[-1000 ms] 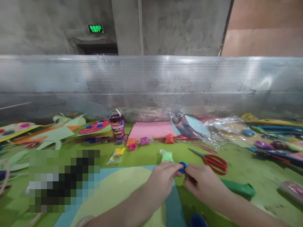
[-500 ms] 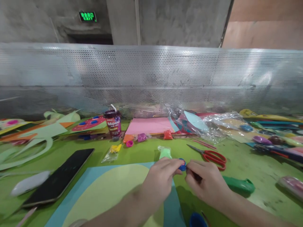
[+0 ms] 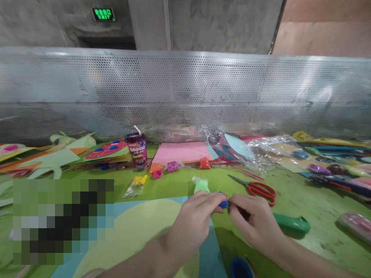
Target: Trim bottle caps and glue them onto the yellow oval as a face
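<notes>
My left hand is closed, its thumb and fingers gripping a small shiny blue lump of clay. From the other side my right hand pinches at the right end of this lump with bent fingers; the fingertips partly hide it. Both hands are above the green table, at the right edge of a blue sheet bearing a large pale yellow-green paper round. Just behind the left hand lies a light green clay packet. Red-handled scissors and a green tube-like thing lie beyond the right hand.
A purple cup with a straw stands at the back left. Small clay packets, pink paper and crinkled clear plastic line the rear, before a perforated metal panel. A blue cup-like thing sits at the front. Pixelation blurs the lower left.
The view has shifted slightly, so the scene sits a little higher and further left. My hands keep nearly the same hold, with the blue lump turned slightly between them.
</notes>
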`<state>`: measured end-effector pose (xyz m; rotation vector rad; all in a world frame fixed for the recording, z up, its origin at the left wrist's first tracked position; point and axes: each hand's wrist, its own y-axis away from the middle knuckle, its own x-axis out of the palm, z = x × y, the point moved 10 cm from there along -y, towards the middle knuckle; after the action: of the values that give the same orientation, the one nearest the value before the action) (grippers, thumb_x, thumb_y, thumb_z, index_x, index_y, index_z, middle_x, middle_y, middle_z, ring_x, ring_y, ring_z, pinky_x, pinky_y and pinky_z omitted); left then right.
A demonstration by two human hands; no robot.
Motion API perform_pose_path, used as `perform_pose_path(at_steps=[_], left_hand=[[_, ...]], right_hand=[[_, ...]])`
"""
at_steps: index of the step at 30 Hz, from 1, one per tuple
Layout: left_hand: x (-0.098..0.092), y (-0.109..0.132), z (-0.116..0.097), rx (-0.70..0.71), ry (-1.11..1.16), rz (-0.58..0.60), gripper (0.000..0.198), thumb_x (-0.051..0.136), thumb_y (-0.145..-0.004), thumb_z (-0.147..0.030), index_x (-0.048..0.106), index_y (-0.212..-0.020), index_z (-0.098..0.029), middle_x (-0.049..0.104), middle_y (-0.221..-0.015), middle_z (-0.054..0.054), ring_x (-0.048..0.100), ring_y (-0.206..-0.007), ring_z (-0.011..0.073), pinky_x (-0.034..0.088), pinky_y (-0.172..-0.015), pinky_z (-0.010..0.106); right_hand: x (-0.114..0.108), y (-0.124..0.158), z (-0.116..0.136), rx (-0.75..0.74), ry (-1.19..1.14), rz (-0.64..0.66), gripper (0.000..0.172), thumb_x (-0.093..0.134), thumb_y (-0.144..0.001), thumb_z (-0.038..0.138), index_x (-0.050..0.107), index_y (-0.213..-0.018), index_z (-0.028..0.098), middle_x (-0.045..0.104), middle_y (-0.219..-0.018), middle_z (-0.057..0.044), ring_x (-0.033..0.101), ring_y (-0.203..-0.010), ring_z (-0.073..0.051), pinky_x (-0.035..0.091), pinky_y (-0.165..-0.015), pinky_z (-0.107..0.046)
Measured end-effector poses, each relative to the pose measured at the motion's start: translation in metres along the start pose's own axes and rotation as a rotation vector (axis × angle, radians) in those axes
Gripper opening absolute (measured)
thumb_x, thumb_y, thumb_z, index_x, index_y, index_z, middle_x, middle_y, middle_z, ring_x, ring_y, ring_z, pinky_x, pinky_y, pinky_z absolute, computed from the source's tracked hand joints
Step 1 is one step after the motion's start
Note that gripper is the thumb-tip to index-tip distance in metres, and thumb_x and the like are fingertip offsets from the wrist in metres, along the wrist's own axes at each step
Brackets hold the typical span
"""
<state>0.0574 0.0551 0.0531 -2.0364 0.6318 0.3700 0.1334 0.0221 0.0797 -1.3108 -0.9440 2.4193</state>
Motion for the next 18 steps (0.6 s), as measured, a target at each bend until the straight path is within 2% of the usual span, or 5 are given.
perform_pose_path(at_steps=[6,10,12,14,18], left_hand=[[-0.001,0.000,0.001,-0.018,0.006,-0.010,0.036,0.036,-0.084,-0.008,0.059,-0.110,-0.018,0.066,-0.102,0.007,0.059,-0.089,0.0176,0.050,-0.080,0.032],[-0.010,0.000,0.026,-0.272,0.135,-0.084,0.027,0.045,-0.083,-0.015,0.063,-0.101,-0.022,0.066,-0.101,0.005,0.060,-0.089,0.0180,0.049,-0.081,0.031],[-0.013,0.003,0.044,-0.442,0.273,-0.134,0.022,0.050,-0.081,-0.022,0.063,-0.099,-0.020,0.066,-0.102,0.007,0.060,-0.091,0.0196,0.048,-0.082,0.033],[-0.011,0.006,0.058,-0.563,0.436,-0.171,0.023,0.052,-0.081,-0.028,0.061,-0.099,-0.017,0.065,-0.100,0.008,0.061,-0.088,0.0199,0.049,-0.079,0.034],[-0.007,0.011,0.076,-0.658,0.675,-0.263,0.026,0.055,-0.079,-0.033,0.060,-0.096,-0.014,0.065,-0.094,0.008,0.061,-0.084,0.0179,0.049,-0.075,0.031]], right_hand=[[0.005,0.001,-0.011,0.116,-0.080,0.030,0.028,0.037,-0.077,0.019,0.028,-0.050,0.020,0.027,-0.045,0.006,0.027,-0.041,-0.007,0.020,-0.040,-0.022],[0.021,-0.008,-0.020,0.149,-0.001,0.300,0.029,0.033,-0.083,0.022,0.043,-0.056,0.019,0.042,-0.048,0.004,0.038,-0.043,-0.008,0.027,-0.041,-0.021],[0.021,-0.012,-0.038,0.177,0.138,0.433,0.029,0.030,-0.088,0.025,0.051,-0.068,0.019,0.053,-0.058,0.002,0.047,-0.050,-0.010,0.033,-0.045,-0.021],[0.006,-0.018,-0.066,0.222,0.350,0.432,0.028,0.032,-0.089,0.028,0.053,-0.073,0.020,0.057,-0.066,0.000,0.051,-0.057,-0.012,0.038,-0.051,-0.024],[-0.016,-0.016,-0.120,0.303,0.546,0.472,0.020,0.056,-0.076,0.023,0.050,-0.057,0.019,0.053,-0.057,-0.002,0.049,-0.052,-0.015,0.037,-0.051,-0.029]])
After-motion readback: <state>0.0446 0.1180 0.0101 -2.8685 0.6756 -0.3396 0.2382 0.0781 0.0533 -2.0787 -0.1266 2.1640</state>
